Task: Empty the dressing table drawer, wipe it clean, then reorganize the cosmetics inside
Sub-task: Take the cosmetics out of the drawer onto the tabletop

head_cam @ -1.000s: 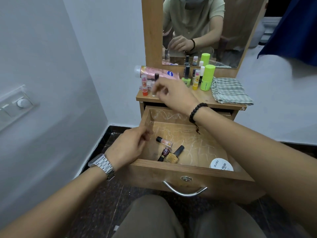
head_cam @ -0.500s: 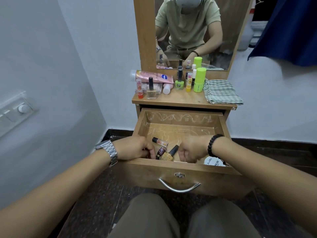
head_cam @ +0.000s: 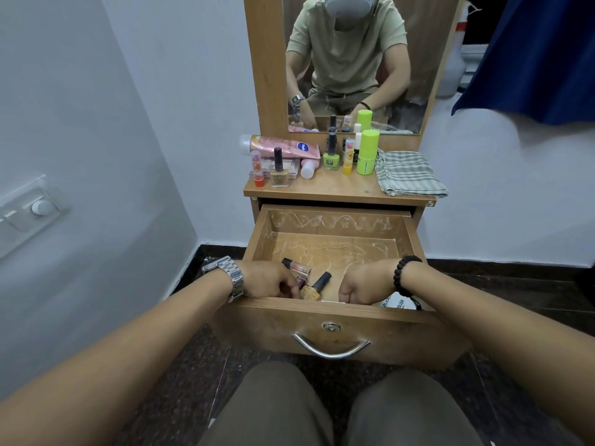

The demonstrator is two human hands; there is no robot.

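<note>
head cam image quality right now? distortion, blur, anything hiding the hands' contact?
Head view: wide-angle bending bows the walls and the drawer front; the blue fabric at upper right is smeared; light is soft and even, no glare; the left hand and right hand are sharp, but the drawer front hides their fingertips.

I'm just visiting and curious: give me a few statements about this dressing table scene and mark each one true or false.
1. The drawer is pulled open. True.
2. The folded checked cloth lies inside the drawer. False: it lies on the tabletop, at the right.
3. Both the left hand and right hand reach into the drawer. True.
4. The drawer is already empty. False: a gold nail polish bottle and other items lie in it.
5. The green stick stands upright. True.
</note>
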